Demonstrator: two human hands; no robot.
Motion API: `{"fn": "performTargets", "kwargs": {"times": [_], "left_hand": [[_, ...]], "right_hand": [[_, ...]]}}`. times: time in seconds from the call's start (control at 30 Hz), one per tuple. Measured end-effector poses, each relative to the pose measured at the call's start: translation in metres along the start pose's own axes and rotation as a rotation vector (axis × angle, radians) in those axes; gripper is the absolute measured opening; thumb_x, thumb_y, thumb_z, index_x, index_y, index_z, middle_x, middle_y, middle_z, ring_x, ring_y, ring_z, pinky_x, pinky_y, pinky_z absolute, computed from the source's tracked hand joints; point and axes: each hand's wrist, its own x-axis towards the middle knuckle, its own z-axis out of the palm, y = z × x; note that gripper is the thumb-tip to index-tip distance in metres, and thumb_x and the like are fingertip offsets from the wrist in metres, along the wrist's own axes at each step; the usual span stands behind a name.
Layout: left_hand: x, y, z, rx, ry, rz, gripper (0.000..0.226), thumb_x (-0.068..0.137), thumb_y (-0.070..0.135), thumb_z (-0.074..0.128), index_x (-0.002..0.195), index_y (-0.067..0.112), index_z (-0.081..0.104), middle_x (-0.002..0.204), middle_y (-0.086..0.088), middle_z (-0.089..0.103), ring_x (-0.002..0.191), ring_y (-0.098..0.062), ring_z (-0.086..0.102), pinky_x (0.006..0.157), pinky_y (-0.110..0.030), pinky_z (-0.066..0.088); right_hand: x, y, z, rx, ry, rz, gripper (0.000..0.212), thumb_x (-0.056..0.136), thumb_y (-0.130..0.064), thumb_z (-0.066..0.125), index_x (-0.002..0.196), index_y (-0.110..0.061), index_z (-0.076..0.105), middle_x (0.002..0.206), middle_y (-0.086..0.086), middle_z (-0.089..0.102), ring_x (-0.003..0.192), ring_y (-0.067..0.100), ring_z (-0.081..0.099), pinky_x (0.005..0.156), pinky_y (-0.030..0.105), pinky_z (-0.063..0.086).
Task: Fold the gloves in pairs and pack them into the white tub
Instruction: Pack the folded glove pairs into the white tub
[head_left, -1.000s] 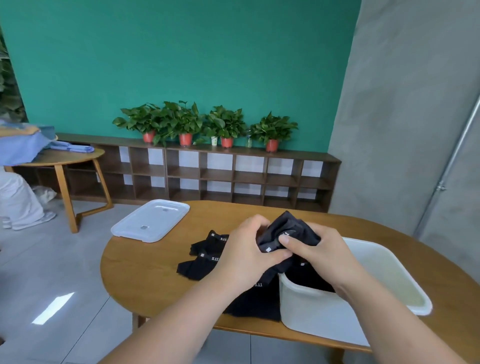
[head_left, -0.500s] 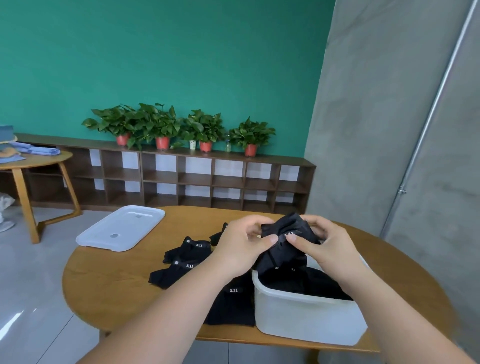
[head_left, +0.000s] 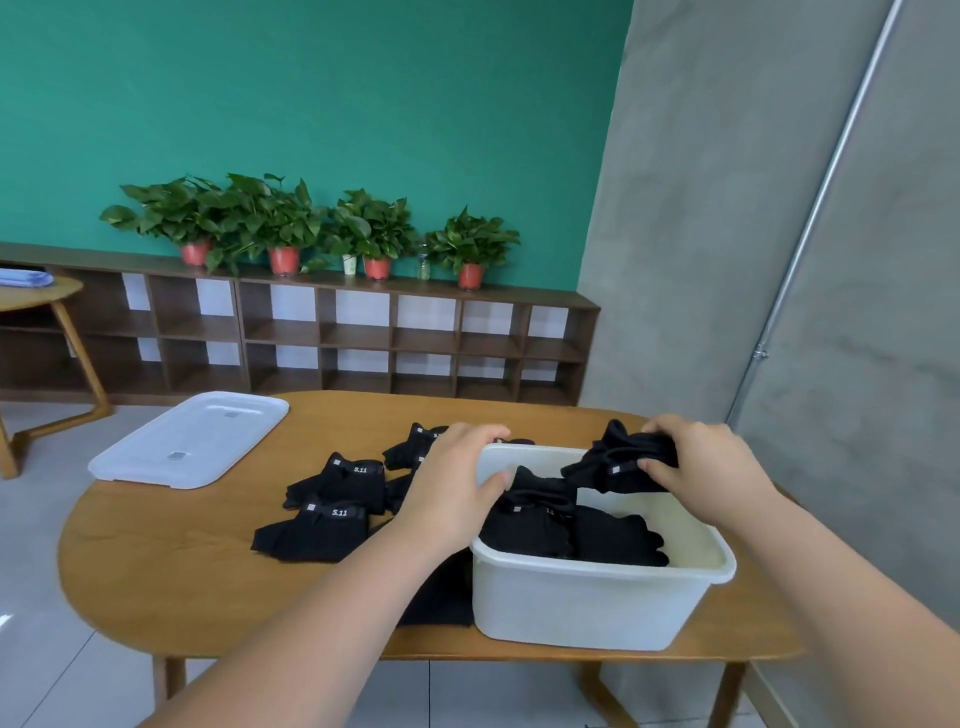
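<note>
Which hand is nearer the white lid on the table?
Left. The left hand grips the left rim of the white tub, right of the lid; the right hand holds folded gloves farther right, above it.

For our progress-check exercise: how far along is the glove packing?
Done: folded black gloves already lie in the white tub. In hand: the right hand holds a folded pair above it while the left hand grips the tub's rim. Left: several loose gloves wait on the table beside the tub.
</note>
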Motion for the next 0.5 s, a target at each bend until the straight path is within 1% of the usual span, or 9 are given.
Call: {"fn": "performTargets", "kwargs": {"times": [0.07,0.13,0.2,0.3,0.4,0.5], "left_hand": [[-0.001,-0.004,0.002,-0.014,0.007,-0.036,0.049,0.099,0.032,0.072,0.145,0.038,0.056,0.139,0.017,0.051,0.127,-0.005,0.048,0.105,-0.022,0.035],[0.0,-0.005,0.003,-0.028,-0.003,-0.051,0.05,0.098,0.031,0.074,0.144,0.039,0.056,0.137,0.017,0.05,0.123,-0.006,0.049,0.103,-0.022,0.035],[0.001,-0.005,0.004,-0.031,-0.026,-0.054,0.051,0.096,0.031,0.077,0.142,0.04,0.058,0.134,0.017,0.05,0.12,-0.006,0.05,0.101,-0.022,0.036],[0.002,-0.007,0.006,-0.04,-0.055,-0.066,0.05,0.094,0.033,0.079,0.139,0.041,0.059,0.134,0.018,0.05,0.121,-0.007,0.05,0.101,-0.024,0.036],[0.001,-0.01,0.007,-0.068,-0.061,-0.081,0.049,0.093,0.034,0.08,0.137,0.042,0.06,0.134,0.018,0.05,0.123,-0.008,0.05,0.103,-0.027,0.037],[0.001,-0.01,0.007,-0.081,-0.062,-0.09,0.051,0.092,0.035,0.081,0.137,0.043,0.06,0.134,0.019,0.051,0.123,-0.008,0.049,0.105,-0.029,0.039]], "right_hand": [[-0.001,0.004,0.011,-0.093,-0.007,0.025,0.021,0.092,-0.031,0.072,0.109,-0.032,0.059,0.078,-0.011,0.063,0.071,0.019,0.061,0.061,0.035,0.05],[-0.001,0.0,0.02,-0.171,-0.025,0.028,0.022,0.091,-0.029,0.07,0.109,-0.029,0.056,0.082,-0.005,0.066,0.073,0.024,0.063,0.064,0.037,0.055],[0.001,-0.007,0.028,-0.213,-0.057,0.02,0.022,0.091,-0.027,0.069,0.107,-0.027,0.054,0.086,-0.002,0.066,0.077,0.028,0.063,0.064,0.037,0.053],[0.006,-0.015,0.039,-0.245,-0.144,0.032,0.02,0.093,-0.026,0.069,0.104,-0.022,0.053,0.088,0.002,0.065,0.08,0.031,0.063,0.066,0.038,0.054],[0.007,-0.019,0.048,-0.362,-0.235,0.01,0.02,0.093,-0.022,0.065,0.111,-0.022,0.057,0.089,0.0,0.063,0.078,0.028,0.059,0.062,0.034,0.048],[0.011,-0.022,0.049,-0.477,-0.238,-0.048,0.029,0.092,-0.014,0.065,0.117,-0.023,0.056,0.083,-0.004,0.059,0.074,0.024,0.058,0.058,0.032,0.04]]}}
